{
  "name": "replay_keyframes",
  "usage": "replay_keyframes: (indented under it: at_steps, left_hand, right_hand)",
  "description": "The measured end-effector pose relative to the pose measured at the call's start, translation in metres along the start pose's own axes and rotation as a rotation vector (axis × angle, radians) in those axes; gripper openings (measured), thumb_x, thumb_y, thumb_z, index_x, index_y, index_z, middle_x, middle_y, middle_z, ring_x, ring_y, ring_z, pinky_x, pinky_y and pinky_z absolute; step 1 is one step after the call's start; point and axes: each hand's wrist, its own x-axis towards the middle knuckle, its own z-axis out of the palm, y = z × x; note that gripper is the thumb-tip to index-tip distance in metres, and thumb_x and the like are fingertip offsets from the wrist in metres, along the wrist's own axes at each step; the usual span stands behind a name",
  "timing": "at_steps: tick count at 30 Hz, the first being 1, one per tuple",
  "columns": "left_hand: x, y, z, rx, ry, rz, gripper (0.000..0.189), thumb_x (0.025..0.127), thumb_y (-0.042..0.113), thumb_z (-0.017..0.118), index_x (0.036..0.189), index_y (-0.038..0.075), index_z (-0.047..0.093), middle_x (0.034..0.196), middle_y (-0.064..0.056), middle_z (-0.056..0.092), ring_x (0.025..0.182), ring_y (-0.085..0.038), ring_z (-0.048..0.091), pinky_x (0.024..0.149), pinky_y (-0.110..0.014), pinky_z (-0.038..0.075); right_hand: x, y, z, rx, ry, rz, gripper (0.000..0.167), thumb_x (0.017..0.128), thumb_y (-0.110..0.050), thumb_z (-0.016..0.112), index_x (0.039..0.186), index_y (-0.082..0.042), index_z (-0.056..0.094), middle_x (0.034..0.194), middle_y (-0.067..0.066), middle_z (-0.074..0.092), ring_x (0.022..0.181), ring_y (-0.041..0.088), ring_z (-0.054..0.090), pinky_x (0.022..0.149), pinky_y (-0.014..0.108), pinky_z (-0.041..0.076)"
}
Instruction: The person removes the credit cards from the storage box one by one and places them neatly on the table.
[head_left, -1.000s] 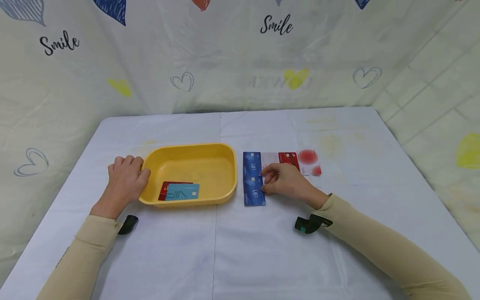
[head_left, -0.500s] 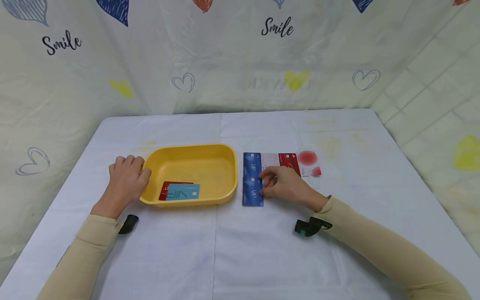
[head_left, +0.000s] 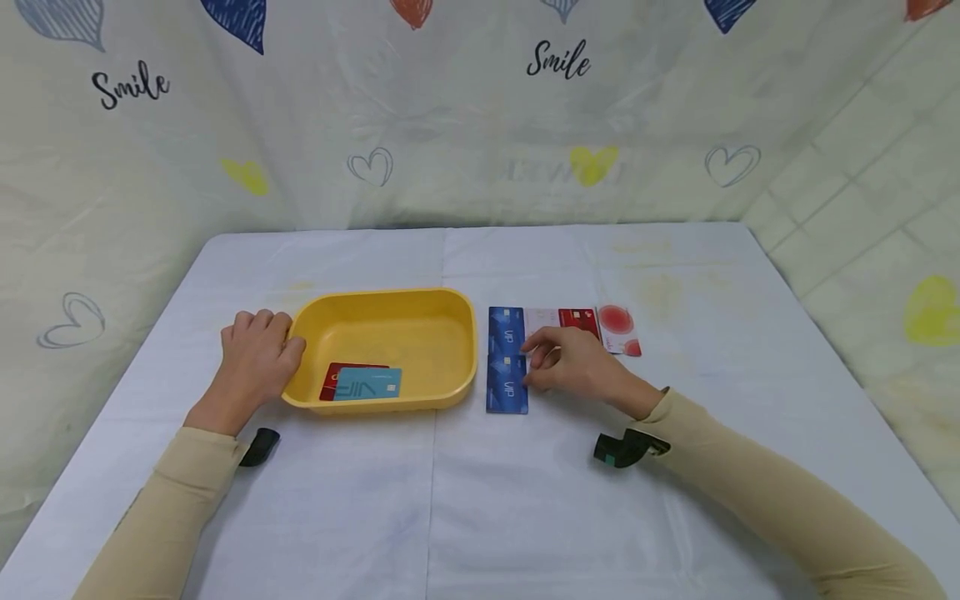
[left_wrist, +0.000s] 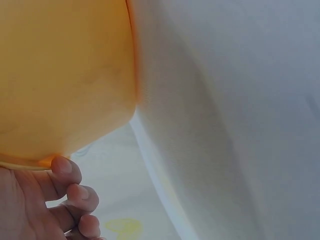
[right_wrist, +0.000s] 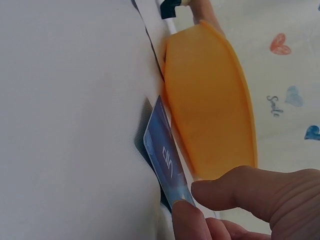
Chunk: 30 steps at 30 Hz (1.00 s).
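My left hand (head_left: 258, 362) grips the left rim of a yellow plastic tray (head_left: 442, 392); its fingertips show at the tray's edge in the left wrist view. Inside the tray, a light blue card (head_left: 367, 384) overlaps a red card (head_left: 327, 383). My right hand (head_left: 577, 362) pinches the right edge of the lower blue VIP card (head_left: 506, 396) between thumb and finger. That card (right_wrist: 166, 150) lies a little tilted in the right wrist view, a dark shadow beside it. Directly above it sits the upper blue VIP card (head_left: 506, 325).
To the right of the upper blue card, a pale pink card (head_left: 540, 318), a red card (head_left: 579, 319) and a white card with red circles (head_left: 618, 319) form a row, partly behind my hand. A white cloth (head_left: 360, 508) covers the table; a printed curtain (head_left: 450, 108) hangs behind.
The lower blue card has shifted slightly left, lining up more closely under the upper one, with my right hand at its edge. My left hand and the tray keep their places.
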Motion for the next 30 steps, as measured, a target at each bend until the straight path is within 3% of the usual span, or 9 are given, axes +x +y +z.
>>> replay_keyframes:
  at_steps: [16, 30]
  left_hand:
    - [-0.001, -0.002, 0.0, 0.002, 0.019, 0.012, 0.033, 0.099, 0.021, 0.038, 0.108, -0.006, 0.056, 0.099, -0.023, 0.052, 0.106, -0.044, 0.036, 0.088, -0.057, 0.027]
    - [0.001, -0.004, 0.0, -0.006, 0.008, 0.0, 0.031, 0.098, 0.02, 0.04, 0.108, -0.006, 0.055, 0.098, -0.021, 0.05, 0.107, -0.044, 0.035, 0.089, -0.057, 0.026]
  right_hand:
    - [0.005, -0.017, -0.014, -0.025, 0.064, -0.031, 0.041, 0.085, -0.024, 0.081, 0.12, -0.009, 0.067, 0.101, 0.007, 0.069, 0.092, 0.019, 0.067, 0.076, 0.027, 0.056]
    - [0.018, -0.035, -0.024, 0.039, 0.104, -0.142, 0.038, 0.088, -0.021, 0.08, 0.12, -0.006, 0.066, 0.102, 0.008, 0.068, 0.094, 0.021, 0.065, 0.08, 0.018, 0.055]
